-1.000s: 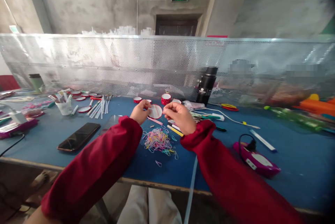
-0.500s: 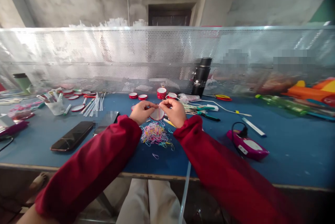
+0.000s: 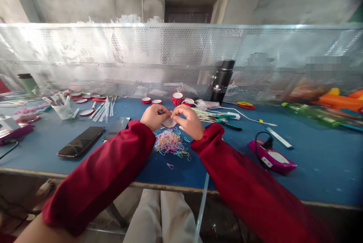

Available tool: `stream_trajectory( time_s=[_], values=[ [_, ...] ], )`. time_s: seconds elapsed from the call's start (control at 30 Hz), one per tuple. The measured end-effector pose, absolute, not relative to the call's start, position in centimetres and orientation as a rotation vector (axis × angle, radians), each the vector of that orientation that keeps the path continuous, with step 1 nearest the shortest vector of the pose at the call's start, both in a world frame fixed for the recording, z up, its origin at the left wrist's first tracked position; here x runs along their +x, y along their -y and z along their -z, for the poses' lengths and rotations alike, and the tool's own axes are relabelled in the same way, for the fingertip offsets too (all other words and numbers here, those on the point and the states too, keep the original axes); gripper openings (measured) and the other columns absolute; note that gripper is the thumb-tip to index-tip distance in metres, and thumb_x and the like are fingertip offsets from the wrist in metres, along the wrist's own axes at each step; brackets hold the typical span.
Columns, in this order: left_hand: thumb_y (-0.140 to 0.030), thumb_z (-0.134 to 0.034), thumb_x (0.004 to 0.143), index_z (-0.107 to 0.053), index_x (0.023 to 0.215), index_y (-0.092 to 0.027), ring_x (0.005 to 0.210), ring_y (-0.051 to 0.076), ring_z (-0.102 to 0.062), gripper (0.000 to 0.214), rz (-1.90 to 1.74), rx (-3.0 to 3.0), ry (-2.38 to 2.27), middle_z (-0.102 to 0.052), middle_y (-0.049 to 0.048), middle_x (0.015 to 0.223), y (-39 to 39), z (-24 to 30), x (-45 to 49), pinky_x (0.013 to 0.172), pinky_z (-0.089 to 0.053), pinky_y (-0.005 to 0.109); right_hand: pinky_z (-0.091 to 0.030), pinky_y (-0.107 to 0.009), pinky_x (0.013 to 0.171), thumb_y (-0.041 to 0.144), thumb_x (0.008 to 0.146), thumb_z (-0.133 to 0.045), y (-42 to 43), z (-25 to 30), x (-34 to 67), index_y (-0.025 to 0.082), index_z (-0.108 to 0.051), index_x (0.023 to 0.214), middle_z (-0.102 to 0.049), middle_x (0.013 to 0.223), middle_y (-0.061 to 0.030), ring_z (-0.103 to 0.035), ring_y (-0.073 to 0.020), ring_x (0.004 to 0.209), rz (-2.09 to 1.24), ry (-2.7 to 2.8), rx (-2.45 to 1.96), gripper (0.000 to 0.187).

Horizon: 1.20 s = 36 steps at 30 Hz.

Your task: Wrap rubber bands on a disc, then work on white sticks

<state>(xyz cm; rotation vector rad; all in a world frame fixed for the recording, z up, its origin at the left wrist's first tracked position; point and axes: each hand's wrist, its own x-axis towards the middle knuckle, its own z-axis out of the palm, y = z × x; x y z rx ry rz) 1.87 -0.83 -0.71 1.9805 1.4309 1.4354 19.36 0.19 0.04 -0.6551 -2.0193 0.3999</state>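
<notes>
My left hand (image 3: 154, 117) and my right hand (image 3: 190, 122) meet fingertip to fingertip above the middle of the table, both pinched closed. What lies between the fingers is too small to make out. Just behind and below the fingertips is a round, pale disc with a red rim (image 3: 169, 123), partly covered by my fingers; I cannot tell whether it is held. A heap of small pastel plastic loops (image 3: 170, 142) lies under my hands, with one purple loop (image 3: 170, 165) apart on the near side.
Red-rimmed round tins (image 3: 177, 98) stand behind my hands. A black bottle (image 3: 222, 82) and pliers (image 3: 228, 123) are to the right, before a purple power strip (image 3: 273, 158). Leftward are a phone (image 3: 81, 142), a cup of pens (image 3: 62, 110) and white strips (image 3: 104, 109). A perforated metal screen (image 3: 127, 57) backs the blue table.
The camera view has shifted slightly, so the scene sits a little farther right. My fingertips remain together, now covering more of the red-rimmed disc. The loops stay put.
</notes>
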Motion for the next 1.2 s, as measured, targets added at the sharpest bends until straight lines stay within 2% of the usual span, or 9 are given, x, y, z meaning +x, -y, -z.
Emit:
stream_trajectory(
  time_s=[0.1,0.23,0.4,0.47,0.6,0.73,0.87,1.0,1.2],
  values=[
    [-0.026,-0.065,0.071,-0.068,0.068,-0.017,0.061,0.012,-0.051,0.010,-1.469,1.995,-1.521,-0.063,0.0017,0.068,0.7,0.7,1.6,0.059,-0.038,0.025,-0.040,-0.038,0.089,0.021,0.079,-0.050,0.8,-0.8,19.5,0.020,-0.056,0.066,-0.063,0.085,-0.0042,-0.056,-0.0196,0.090,-0.472,2.140,-0.530,0.014],
    [-0.025,-0.064,0.071,-0.069,0.069,-0.017,0.063,0.013,-0.053,0.010,-1.468,1.967,-1.675,-0.063,0.0019,0.069,0.1,0.5,0.5,0.061,-0.040,0.026,-0.040,-0.035,0.083,0.025,0.082,-0.049,1.9,-1.2,19.5,0.020,-0.049,0.064,-0.060,0.080,-0.0025,-0.053,-0.0176,0.082,-0.517,2.204,-0.482,0.018],
    [-0.022,-0.063,0.070,-0.069,0.068,-0.018,0.070,0.015,-0.056,0.007,-1.484,1.940,-1.799,-0.067,0.0038,0.080,0.0,0.0,-0.1,0.064,-0.041,0.027,-0.037,-0.031,0.069,0.031,0.085,-0.055,1.5,-0.9,19.4,0.020,-0.039,0.050,-0.045,0.054,0.0027,-0.042,-0.0130,0.060,-0.387,2.298,-0.772,0.040],
    [-0.021,-0.063,0.070,-0.068,0.068,-0.018,0.071,0.015,-0.055,0.007,-1.478,1.957,-1.800,-0.067,0.0043,0.080,0.2,0.0,0.0,0.064,-0.040,0.027,-0.038,-0.031,0.068,0.032,0.086,-0.056,1.4,-0.9,19.4,0.020,-0.044,0.048,-0.045,0.051,0.0028,-0.043,-0.0128,0.058,-0.340,2.285,-0.817,0.041],
    [-0.026,-0.064,0.072,-0.067,0.067,-0.017,0.068,0.014,-0.052,0.011,-1.444,2.007,-1.734,-0.064,0.0036,0.075,0.6,0.0,0.5,0.063,-0.039,0.026,-0.046,-0.034,0.082,0.033,0.093,-0.049,2.2,-1.2,19.2,0.021,-0.069,0.080,-0.068,0.082,-0.0026,-0.061,-0.0170,0.083,-0.499,2.161,-0.538,0.027],
    [-0.029,-0.066,0.072,-0.065,0.064,-0.016,0.061,0.012,-0.046,0.016,-1.434,2.013,-1.585,-0.058,0.0012,0.066,1.0,0.2,1.5,0.058,-0.035,0.024,-0.054,-0.034,0.078,0.035,0.095,-0.047,2.2,-0.6,18.8,0.023,-0.068,0.112,-0.070,0.094,-0.0032,-0.066,-0.0150,0.081,-0.771,2.020,-0.427,0.030],
    [-0.032,-0.067,0.074,-0.068,0.071,-0.016,0.059,0.010,-0.045,0.017,-1.480,1.950,-1.318,-0.058,0.0008,0.066,0.9,0.5,2.1,0.057,-0.036,0.024,-0.057,-0.036,0.071,0.038,0.086,-0.062,0.4,-0.4,19.8,0.024,-0.064,0.121,-0.067,0.101,-0.0040,-0.067,-0.0138,0.070,-0.665,1.793,-0.527,0.037],
    [-0.017,-0.069,0.068,-0.066,0.078,-0.016,0.063,0.010,-0.049,0.010,-1.553,1.836,-1.260,-0.061,0.0006,0.074,0.1,0.6,1.3,0.061,-0.041,0.023,-0.052,-0.045,0.092,0.045,0.069,-0.079,-1.4,-0.8,21.7,0.022,-0.058,0.121,-0.064,0.112,-0.0091,-0.065,-0.0236,0.098,-0.330,1.792,-0.659,0.060],
    [-0.005,-0.072,0.056,-0.053,0.082,-0.017,0.071,0.010,-0.055,0.034,-1.639,1.633,-1.218,-0.060,-0.0012,0.078,-0.6,0.9,0.8,0.066,-0.045,0.023,-0.038,-0.054,0.102,0.050,0.054,-0.086,-1.5,1.2,20.5,0.020,-0.045,0.126,-0.056,0.124,-0.0143,-0.054,-0.0336,0.117,0.024,2.087,-0.770,0.088]
  ],
)
